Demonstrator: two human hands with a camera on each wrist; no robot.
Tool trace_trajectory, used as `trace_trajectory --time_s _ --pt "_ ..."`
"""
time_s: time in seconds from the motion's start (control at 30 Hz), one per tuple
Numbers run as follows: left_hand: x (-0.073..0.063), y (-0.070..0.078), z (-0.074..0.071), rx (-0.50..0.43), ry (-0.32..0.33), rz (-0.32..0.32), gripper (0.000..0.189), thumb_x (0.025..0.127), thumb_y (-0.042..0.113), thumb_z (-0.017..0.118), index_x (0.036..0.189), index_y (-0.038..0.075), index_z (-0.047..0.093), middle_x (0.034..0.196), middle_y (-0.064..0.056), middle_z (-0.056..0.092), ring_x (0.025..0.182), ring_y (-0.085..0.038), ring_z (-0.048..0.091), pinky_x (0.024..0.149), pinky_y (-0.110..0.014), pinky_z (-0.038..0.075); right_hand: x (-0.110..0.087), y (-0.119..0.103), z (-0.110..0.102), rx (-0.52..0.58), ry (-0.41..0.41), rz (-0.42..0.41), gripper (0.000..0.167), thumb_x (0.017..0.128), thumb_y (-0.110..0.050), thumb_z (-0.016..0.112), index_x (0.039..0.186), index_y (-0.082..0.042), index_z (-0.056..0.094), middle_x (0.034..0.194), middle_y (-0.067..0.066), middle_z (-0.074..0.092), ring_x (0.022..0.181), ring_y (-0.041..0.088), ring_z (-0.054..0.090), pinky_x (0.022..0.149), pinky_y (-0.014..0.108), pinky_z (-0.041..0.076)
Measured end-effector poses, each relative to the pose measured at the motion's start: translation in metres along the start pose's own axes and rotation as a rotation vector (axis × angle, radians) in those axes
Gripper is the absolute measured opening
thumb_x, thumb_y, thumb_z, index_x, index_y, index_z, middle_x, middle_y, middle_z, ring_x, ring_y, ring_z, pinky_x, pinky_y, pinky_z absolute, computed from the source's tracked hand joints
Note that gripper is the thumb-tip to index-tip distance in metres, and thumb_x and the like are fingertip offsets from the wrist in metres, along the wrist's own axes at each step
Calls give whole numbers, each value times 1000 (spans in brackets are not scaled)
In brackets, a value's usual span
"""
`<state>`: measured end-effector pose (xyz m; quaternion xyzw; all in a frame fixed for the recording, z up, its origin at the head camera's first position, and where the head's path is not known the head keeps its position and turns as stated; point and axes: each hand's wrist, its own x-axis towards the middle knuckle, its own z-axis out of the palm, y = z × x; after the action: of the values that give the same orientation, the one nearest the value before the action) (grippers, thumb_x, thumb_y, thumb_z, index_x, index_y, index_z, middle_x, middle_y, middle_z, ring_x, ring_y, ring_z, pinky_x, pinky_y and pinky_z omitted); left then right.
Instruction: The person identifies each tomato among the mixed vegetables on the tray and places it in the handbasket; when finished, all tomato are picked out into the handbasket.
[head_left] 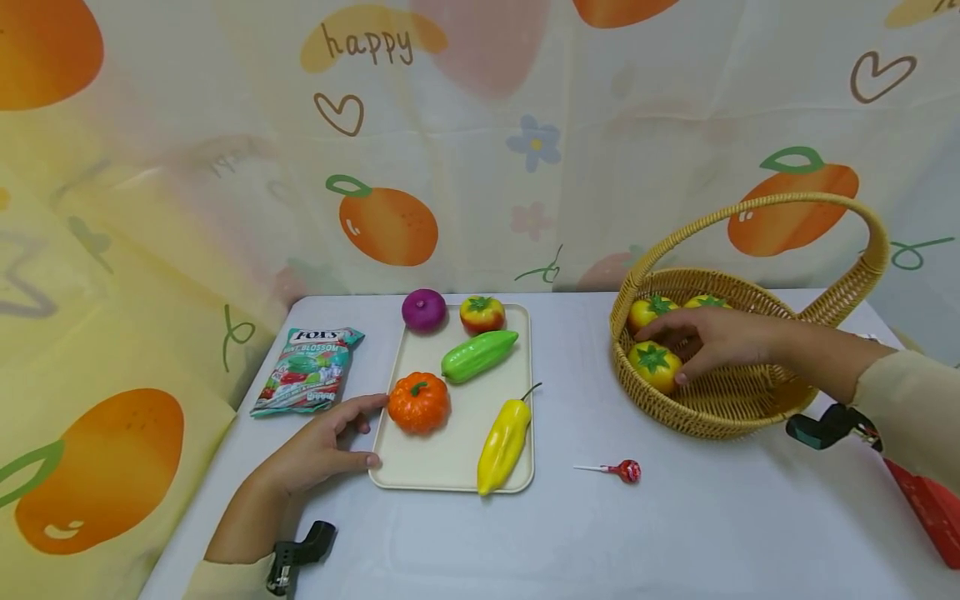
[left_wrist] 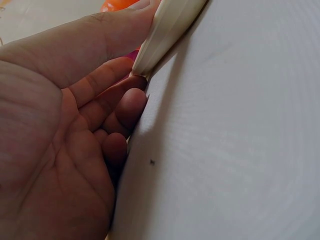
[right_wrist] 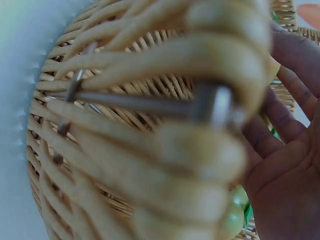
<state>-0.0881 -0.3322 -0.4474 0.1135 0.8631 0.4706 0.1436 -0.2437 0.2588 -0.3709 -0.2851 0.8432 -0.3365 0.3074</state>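
In the head view, my left hand (head_left: 330, 446) touches the left rim of a cream tray (head_left: 457, 471) with thumb and forefinger. The thumb (left_wrist: 115, 37) lies along that rim in the left wrist view. An orange pumpkin (head_left: 418, 403) sits beside the forefinger. My right hand (head_left: 723, 337) reaches into a wicker basket (head_left: 720, 429), its thumb and fingers around a yellow tomato (head_left: 655, 367) with green leaves. Behind it are another yellow tomato (head_left: 651, 312) and a third (head_left: 707, 302), partly covered. The basket handle blocks much of the right wrist view.
Also on the tray are a purple onion (head_left: 423, 311), a red-yellow tomato (head_left: 482, 315), a green ribbed vegetable (head_left: 480, 356) and a yellow pepper (head_left: 504, 446). A candy bag (head_left: 309, 371) lies left; a red lollipop (head_left: 628, 472) lies between tray and basket. The basket handle (head_left: 780, 200) arches high.
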Motion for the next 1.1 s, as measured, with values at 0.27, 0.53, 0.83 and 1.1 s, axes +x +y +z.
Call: trace_trajectory --time_s 0.27,0.53,0.83,1.1 --pt "1 0 0 -3 4 4 81 83 14 93 155 12 54 126 -11 56 120 -33 45 98 -25 41 -3 -3 -2 -14 6 -21 67 87 -16 90 147 -8 59 141 12 61 125 30 62 98 38 57" --pt "1 1 0 -5 4 2 82 83 15 93 155 12 54 126 -11 55 120 -33 45 97 -24 41 -11 -11 -8 -44 31 -32 68 88 -18 90 148 -9 59 146 11 60 127 31 63 99 39 57" --pt "0 0 -1 -7 4 11 82 83 15 93 155 12 54 125 -11 55 119 -33 45 97 -24 40 -26 -31 -16 -113 79 1 67 89 -26 90 147 -15 59 145 15 60 126 36 65 96 38 59" --pt "0 -2 -1 0 2 19 82 83 17 93 155 12 54 122 -11 56 117 -33 46 96 -24 39 -36 -44 -12 -54 80 -84 64 90 -19 88 147 -14 59 149 14 55 132 41 59 97 38 58"
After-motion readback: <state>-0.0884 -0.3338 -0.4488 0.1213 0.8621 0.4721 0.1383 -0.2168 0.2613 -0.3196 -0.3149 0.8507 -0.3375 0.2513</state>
